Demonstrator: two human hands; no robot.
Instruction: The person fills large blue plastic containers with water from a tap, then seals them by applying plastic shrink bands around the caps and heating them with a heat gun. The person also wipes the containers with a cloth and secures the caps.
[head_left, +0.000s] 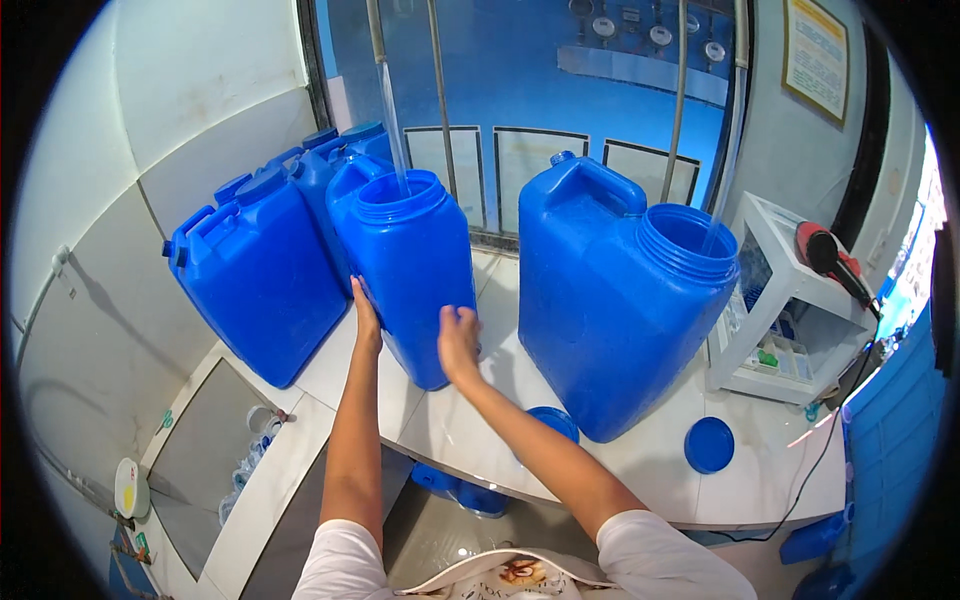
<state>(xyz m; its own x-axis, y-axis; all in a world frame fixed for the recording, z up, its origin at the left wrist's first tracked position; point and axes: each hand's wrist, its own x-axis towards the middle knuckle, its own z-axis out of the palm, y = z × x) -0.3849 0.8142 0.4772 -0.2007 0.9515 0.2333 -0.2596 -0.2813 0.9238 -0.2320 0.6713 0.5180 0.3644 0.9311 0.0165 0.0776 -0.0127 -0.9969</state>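
Observation:
A blue plastic jerrycan (416, 262) stands on the white tiled counter, its wide mouth uncapped, with water running into it from a pipe above. My left hand (367, 315) rests against its left side. On its lower right side is my right hand (460, 341), slightly blurred, fingers partly hidden. A second uncapped blue jerrycan (600, 300) to the right takes water from another pipe (742, 37). One round blue lid (709, 445) lies on the counter at the right; another blue lid (553, 424) is partly behind my right forearm.
Capped blue jerrycans (255, 277) stand at the left. At the right, a white shelf unit (787, 300) bears a red and black heat gun or hair dryer (829, 255), its black cord hanging over the counter edge. More blue containers (480, 499) are below the counter. A glass panel stands behind.

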